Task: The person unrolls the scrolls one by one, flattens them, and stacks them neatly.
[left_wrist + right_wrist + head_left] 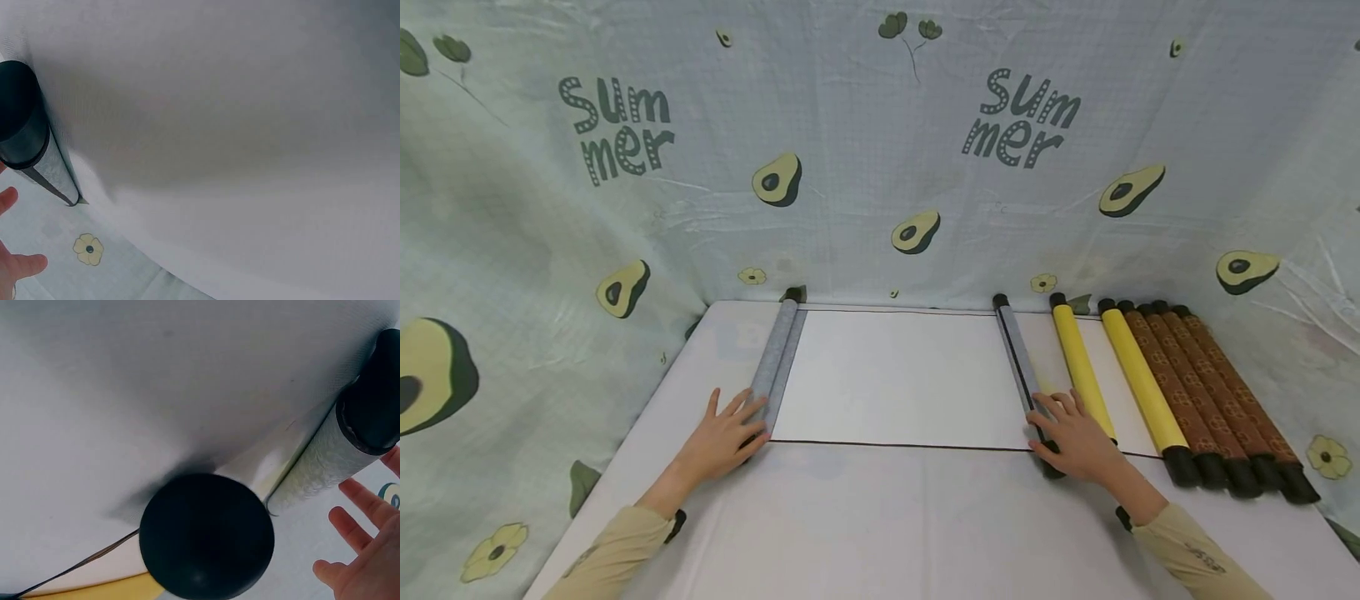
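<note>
In the head view, my left hand [722, 437] rests its spread fingers against a grey fabric-covered roll [772, 354] with black ends. Its near end is hidden by that hand. My right hand [1075, 437] lays extended fingers over a second grey roll [1017, 350], which has a dark stripe along it and a black end cap [1052, 473]. The left wrist view shows a black end cap [25, 119] above a few fingertips [31, 265]. In the right wrist view, fingers [350, 528] are spread beside the grey roll [319, 465].
Right of my right hand lie two yellow rolls [1082, 362] and several brown patterned rolls [1240, 387], all black-ended. A white sheet with a dark edge line [902, 379] lies between the grey rolls on the white table [865, 525]. An avocado-print cloth [850, 117] hangs behind.
</note>
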A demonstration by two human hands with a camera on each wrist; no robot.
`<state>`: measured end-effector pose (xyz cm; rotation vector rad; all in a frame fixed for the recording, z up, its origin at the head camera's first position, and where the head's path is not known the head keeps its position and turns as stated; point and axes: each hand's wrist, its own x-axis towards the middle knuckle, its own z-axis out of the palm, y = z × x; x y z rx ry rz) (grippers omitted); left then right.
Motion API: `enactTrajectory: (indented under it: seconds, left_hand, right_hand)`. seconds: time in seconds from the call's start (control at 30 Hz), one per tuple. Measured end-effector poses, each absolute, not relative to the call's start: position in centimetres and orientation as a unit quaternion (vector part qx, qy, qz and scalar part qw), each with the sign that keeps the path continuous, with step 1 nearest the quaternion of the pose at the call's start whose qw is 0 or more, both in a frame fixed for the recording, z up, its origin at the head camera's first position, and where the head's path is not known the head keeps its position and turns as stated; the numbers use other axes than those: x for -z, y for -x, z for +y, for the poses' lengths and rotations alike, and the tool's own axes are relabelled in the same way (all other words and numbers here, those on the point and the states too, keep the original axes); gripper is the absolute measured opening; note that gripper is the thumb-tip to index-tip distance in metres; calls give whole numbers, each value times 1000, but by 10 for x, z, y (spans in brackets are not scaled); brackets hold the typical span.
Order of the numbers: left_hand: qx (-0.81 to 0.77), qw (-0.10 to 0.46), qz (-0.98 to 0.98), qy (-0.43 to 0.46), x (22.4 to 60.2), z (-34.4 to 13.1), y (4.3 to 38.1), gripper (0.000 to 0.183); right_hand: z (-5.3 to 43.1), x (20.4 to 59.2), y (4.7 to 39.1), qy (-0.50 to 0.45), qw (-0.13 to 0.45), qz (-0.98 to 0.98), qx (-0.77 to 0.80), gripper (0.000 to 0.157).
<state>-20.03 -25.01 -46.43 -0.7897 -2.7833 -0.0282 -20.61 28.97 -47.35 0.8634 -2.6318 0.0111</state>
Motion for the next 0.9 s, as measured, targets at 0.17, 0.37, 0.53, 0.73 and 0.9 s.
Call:
enactTrajectory:
  seconds: [0.17, 0.37, 0.53, 0.73, 0.9]
  left_hand:
    - [5, 115, -955, 273, 465, -251, 201, 23]
    - [-2, 122, -953, 277, 465, -252, 202, 25]
    - [-18, 129, -951, 279, 466, -254, 202, 28]
    - [-22, 161, -943, 291, 467, -259, 203, 26]
    - [-20, 168, -942, 291, 469, -261, 202, 26]
  right_hand:
    - [293, 471, 204, -303, 183, -935, -7, 31]
    - [300, 468, 200, -296, 173, -940, -3, 25]
    - [306, 471, 199, -284, 160, -945, 0, 22]
    - [308, 469, 198, -287, 177, -941, -1, 28]
    - [310, 470, 198, -291, 189, -938, 1, 30]
